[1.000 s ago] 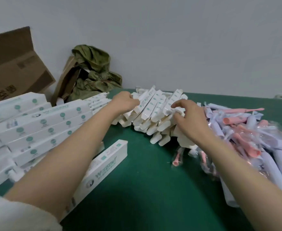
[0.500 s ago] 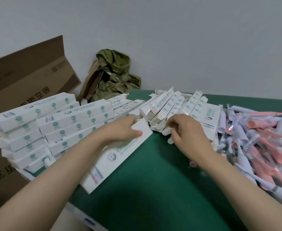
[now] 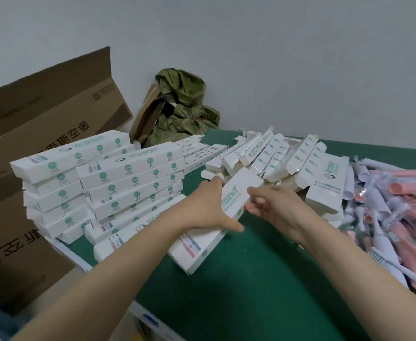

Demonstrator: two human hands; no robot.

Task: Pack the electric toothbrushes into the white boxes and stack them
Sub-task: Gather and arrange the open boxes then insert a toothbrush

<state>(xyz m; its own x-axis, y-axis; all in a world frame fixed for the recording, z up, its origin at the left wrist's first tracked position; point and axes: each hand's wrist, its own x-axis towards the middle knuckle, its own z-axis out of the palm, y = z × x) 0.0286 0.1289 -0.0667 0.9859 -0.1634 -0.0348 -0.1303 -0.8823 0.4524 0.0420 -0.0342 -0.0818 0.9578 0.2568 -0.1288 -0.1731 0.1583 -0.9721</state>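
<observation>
Green table (image 3: 251,291): left hand (image 3: 204,207) around a white box (image 3: 241,185), right hand (image 3: 278,205) pinched on its edge, box middle hidden.

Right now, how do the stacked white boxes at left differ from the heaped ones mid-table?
The stacked white cardboard boxes lie flat in level layers; the heaped white cardboard boxes lean tilted on one another. The stacked boxes' ends are closed; the heaped boxes' end flaps stand open. Both are long, white, with green print.
</observation>
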